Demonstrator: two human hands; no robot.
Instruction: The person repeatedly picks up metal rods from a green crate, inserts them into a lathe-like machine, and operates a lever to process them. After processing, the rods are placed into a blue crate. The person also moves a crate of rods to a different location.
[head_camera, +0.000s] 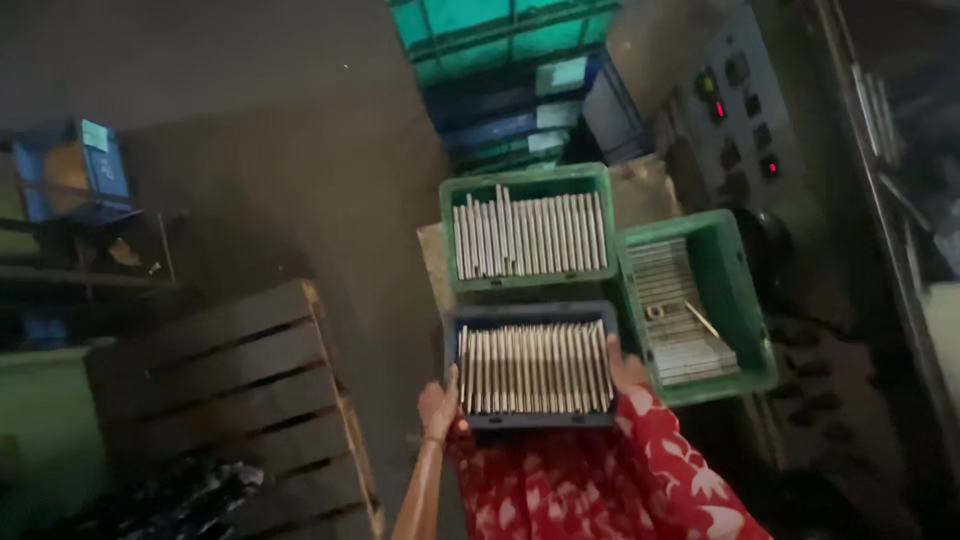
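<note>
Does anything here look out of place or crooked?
Mostly tidy. In the right green crate, one metal rod lies slanted across the neat stack. In the far green crate, a few rods poke above the row. Both hands hold the blue crate level.

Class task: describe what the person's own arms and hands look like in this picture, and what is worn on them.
The left hand and its forearm are bare, with no glove or sleeve showing. The right hand is bare too, but its arm is covered by a loose red sleeve with a white leaf-like print. No rings or watch can be made out.

Factory floor: rod-filled crates (528, 236), control panel (738, 112).
</note>
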